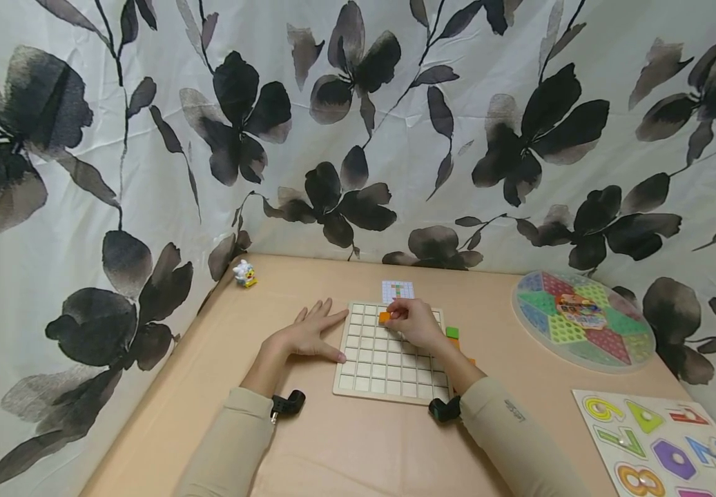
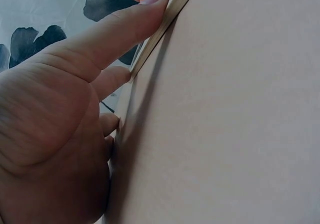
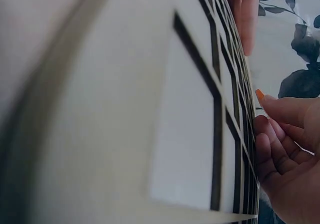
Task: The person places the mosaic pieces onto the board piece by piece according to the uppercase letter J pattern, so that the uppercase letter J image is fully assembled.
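A square board [image 1: 366,369] with a grid of white cells lies on the table in the head view. Over its upper part my right hand [image 1: 418,326] pinches a small orange block [image 1: 384,317] between thumb and fingers. The block's orange tip [image 3: 259,95] also shows in the right wrist view. My left hand [image 1: 310,334] has its fingers spread, and its thumb and fingertips touch the board's left edge [image 2: 159,34]. Just behind the board lies a small printed grid card [image 1: 398,287]. A green block [image 1: 452,333] and orange ones sit along the right edge, partly hidden by my right forearm.
At the table's back left corner stands a small white, yellow and blue toy figure [image 1: 245,273]. A round multicoloured game board [image 1: 581,319] lies at the right. Nearer me is a number-and-shape puzzle board [image 1: 637,452]. A floral curtain [image 1: 358,138] hangs behind the table.
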{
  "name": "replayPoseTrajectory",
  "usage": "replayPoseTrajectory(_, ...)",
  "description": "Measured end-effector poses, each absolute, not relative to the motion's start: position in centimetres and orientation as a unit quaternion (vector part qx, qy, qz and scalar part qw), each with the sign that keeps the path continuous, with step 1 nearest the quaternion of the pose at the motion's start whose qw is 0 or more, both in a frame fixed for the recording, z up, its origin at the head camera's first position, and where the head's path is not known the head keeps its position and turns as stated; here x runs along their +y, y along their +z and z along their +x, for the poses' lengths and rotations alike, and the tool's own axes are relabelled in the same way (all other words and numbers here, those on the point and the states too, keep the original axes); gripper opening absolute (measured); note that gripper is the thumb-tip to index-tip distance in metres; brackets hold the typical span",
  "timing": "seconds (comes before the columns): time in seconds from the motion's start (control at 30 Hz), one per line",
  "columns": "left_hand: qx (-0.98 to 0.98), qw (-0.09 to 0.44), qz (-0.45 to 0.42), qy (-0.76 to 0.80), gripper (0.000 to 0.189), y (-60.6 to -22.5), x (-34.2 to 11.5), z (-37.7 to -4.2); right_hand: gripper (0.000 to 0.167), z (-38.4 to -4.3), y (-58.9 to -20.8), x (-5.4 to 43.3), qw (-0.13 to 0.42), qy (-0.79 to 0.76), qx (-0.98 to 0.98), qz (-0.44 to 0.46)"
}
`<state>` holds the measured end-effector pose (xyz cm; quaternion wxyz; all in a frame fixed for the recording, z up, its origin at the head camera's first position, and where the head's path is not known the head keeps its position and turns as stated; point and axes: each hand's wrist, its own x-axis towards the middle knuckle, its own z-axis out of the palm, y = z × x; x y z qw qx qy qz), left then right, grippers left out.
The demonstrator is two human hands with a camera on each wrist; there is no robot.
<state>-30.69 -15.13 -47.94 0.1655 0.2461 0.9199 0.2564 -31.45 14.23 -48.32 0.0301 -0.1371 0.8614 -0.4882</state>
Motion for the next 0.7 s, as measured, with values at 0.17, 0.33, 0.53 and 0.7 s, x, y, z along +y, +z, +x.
replayPoseTrajectory(0.17, 0.920, 0.168, 0.246, 0.254, 0.110, -47.92, -15.07, -30.68, 0.022, -31.48, -48.46, 14.05, 0.033, -0.477, 0.867, -0.139)
replayPoseTrajectory(0.33, 0.920, 0.169, 0.244, 0.257, 0.109, -47.99, -15.06, -30.67, 0.022, -31.54, -48.69, 13.99, 0.026, -0.453, 0.879, -0.145)
replayPoseTrajectory(0.53, 0.920, 0.169, 0.243, 0.256, 0.109, -47.90, -15.01, -30.60, 0.021, -31.60, -48.89, 13.97, 0.015, -0.435, 0.889, -0.145)
replayPoseTrajectory(0.7, 0.920, 0.168, 0.242, 0.258, 0.109, -48.01, -15.04, -30.61, 0.020, -31.70, -49.07, 13.78, 0.015, -0.425, 0.894, -0.143)
